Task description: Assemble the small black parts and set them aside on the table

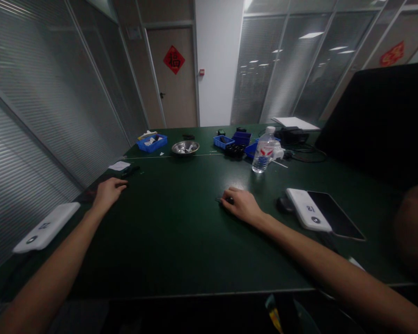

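My left hand is low over the green table's left side, its thumb and fingers pinched together. Something small and dark shows at the fingertips, too unclear to name. Just beyond it lie a black object and a piece of white paper. Near the middle, my right hand rests on the table with its fingers curled around a small dark object. A thin tip of that object points left from the fingers; the rest is hidden.
A metal bowl and a blue tray stand at the back left. Farther right are a water bottle, blue bins and cables. White power banks flank my arms. A phone and black monitor are right.
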A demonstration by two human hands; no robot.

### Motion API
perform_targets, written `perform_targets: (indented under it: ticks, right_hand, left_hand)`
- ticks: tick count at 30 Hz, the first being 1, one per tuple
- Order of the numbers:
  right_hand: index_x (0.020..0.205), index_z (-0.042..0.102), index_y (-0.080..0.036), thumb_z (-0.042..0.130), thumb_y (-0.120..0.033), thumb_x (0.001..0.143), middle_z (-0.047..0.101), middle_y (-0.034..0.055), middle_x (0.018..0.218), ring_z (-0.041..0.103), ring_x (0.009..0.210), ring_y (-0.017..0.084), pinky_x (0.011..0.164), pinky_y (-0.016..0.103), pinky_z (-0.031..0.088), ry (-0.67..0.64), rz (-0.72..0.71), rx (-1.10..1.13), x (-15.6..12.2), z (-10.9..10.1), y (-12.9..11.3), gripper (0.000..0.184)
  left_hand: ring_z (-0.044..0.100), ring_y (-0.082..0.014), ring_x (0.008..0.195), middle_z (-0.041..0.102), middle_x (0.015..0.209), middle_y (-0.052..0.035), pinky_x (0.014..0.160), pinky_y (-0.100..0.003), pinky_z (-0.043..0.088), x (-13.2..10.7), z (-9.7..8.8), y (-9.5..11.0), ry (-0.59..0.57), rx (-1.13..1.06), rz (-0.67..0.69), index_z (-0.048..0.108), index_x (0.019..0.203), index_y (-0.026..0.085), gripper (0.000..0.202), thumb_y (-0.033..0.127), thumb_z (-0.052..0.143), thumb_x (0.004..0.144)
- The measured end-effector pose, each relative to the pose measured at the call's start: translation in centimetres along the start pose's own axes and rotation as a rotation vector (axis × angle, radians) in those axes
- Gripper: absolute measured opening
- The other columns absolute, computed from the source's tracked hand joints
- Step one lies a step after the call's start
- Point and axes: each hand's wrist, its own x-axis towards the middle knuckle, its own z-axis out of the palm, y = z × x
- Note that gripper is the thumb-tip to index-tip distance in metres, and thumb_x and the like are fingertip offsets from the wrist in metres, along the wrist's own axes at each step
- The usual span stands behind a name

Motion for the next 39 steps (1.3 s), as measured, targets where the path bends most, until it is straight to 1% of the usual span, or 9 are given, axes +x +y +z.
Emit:
perform_targets:
  ticks: [6, 9, 13, 18, 21, 25, 32, 36, 39]
  right_hand:
    - [0.099, 0.068, -0.022, 0.056, -0.039, 0.101, 0.066, 0.0037, 0.099, 0.061, 0.079, 0.015, 0.063, 0.026, 0.036, 0.004, 0.001, 0.0, 0.0, 0.0, -0.1, 0.021]
    - [0.099, 0.067, -0.021, 0.057, -0.038, 0.1, 0.066, 0.0036, 0.099, 0.061, 0.079, 0.015, 0.064, 0.026, 0.036, 0.005, 0.006, -0.001, 0.0, 0.0, -0.1, 0.02]
    - [0.099, 0.068, -0.021, 0.057, -0.038, 0.1, 0.066, 0.0037, 0.099, 0.061, 0.08, 0.015, 0.065, 0.026, 0.037, 0.0, 0.008, -0.002, 0.0, -0.1, -0.2, 0.02]
    - [0.1, 0.068, -0.022, 0.056, -0.038, 0.1, 0.066, 0.0036, 0.1, 0.061, 0.079, 0.015, 0.063, 0.026, 0.037, -0.006, 0.009, 0.011, 0.0, -0.3, -0.3, 0.02]
    - [0.1, 0.068, -0.022, 0.057, -0.038, 0.1, 0.066, 0.0037, 0.1, 0.061, 0.079, 0.015, 0.063, 0.026, 0.036, -0.007, 0.009, 0.01, 0.0, -0.2, -0.2, 0.02]
    - [0.099, 0.068, -0.022, 0.057, -0.039, 0.1, 0.066, 0.0036, 0.098, 0.061, 0.08, 0.015, 0.064, 0.026, 0.036, 0.014, 0.006, -0.003, 0.0, 0.0, -0.1, 0.02]
    - [0.1, 0.068, -0.021, 0.057, -0.039, 0.1, 0.066, 0.0037, 0.099, 0.06, 0.08, 0.015, 0.064, 0.026, 0.037, 0.001, 0.011, 0.003, 0.0, -0.2, -0.3, 0.02]
    - [0.1, 0.067, -0.021, 0.056, -0.039, 0.1, 0.065, 0.004, 0.1, 0.06, 0.08, 0.015, 0.065, 0.025, 0.038, -0.012, 0.019, 0.001, 0.0, -0.4, -0.5, 0.021]
    - [0.101, 0.067, -0.021, 0.056, -0.038, 0.101, 0.065, 0.0039, 0.1, 0.061, 0.079, 0.015, 0.065, 0.026, 0.038, -0.02, 0.018, 0.005, 0.0, -0.6, -0.6, 0.021]
  left_hand:
    - [0.067, -0.0301, 0.11, 0.073, 0.12, -0.009, 0.102, -0.042, 0.049, 0.0, 0.4, -0.6, 0.053, -0.032, 0.015, 0.079, 0.104, 0.021, 0.024, 0.03, 0.064, 0.087]
    - [0.067, -0.0284, 0.11, 0.074, 0.117, -0.0075, 0.104, -0.041, 0.048, -0.1, 0.5, -0.6, 0.09, -0.055, 0.042, 0.079, 0.1, 0.022, 0.021, 0.028, 0.064, 0.087]
    - [0.067, -0.0265, 0.109, 0.074, 0.116, -0.0065, 0.105, -0.039, 0.047, -0.2, 0.6, -0.4, 0.098, -0.066, 0.024, 0.079, 0.098, 0.022, 0.02, 0.027, 0.063, 0.087]
    - [0.07, -0.027, 0.101, 0.075, 0.117, -0.0053, 0.098, -0.039, 0.051, 0.0, 0.7, -0.7, 0.097, -0.087, -0.066, 0.08, 0.102, 0.023, 0.022, 0.031, 0.068, 0.086]
    - [0.07, -0.0279, 0.098, 0.077, 0.113, -0.0042, 0.094, -0.039, 0.053, 0.1, 0.7, -0.8, 0.087, -0.077, -0.128, 0.081, 0.1, 0.024, 0.022, 0.036, 0.069, 0.086]
    - [0.07, -0.028, 0.095, 0.078, 0.109, -0.0052, 0.092, -0.039, 0.052, 0.3, 0.9, -0.9, 0.12, -0.087, -0.184, 0.081, 0.101, 0.024, 0.023, 0.038, 0.069, 0.087]
    - [0.068, -0.023, 0.092, 0.077, 0.106, -0.0044, 0.085, -0.034, 0.05, 0.4, 1.5, -1.0, 0.12, -0.311, -0.371, 0.079, 0.107, 0.021, 0.03, 0.03, 0.078, 0.079]
    - [0.068, -0.0215, 0.1, 0.077, 0.109, -0.0052, 0.09, -0.032, 0.049, 0.5, 2.0, -0.9, 0.136, -0.362, -0.381, 0.077, 0.113, 0.019, 0.033, 0.025, 0.077, 0.08]
    - [0.068, -0.021, 0.102, 0.076, 0.113, -0.0059, 0.091, -0.031, 0.05, 0.4, 2.1, -0.8, 0.121, -0.411, -0.371, 0.074, 0.119, 0.018, 0.037, 0.022, 0.074, 0.082]
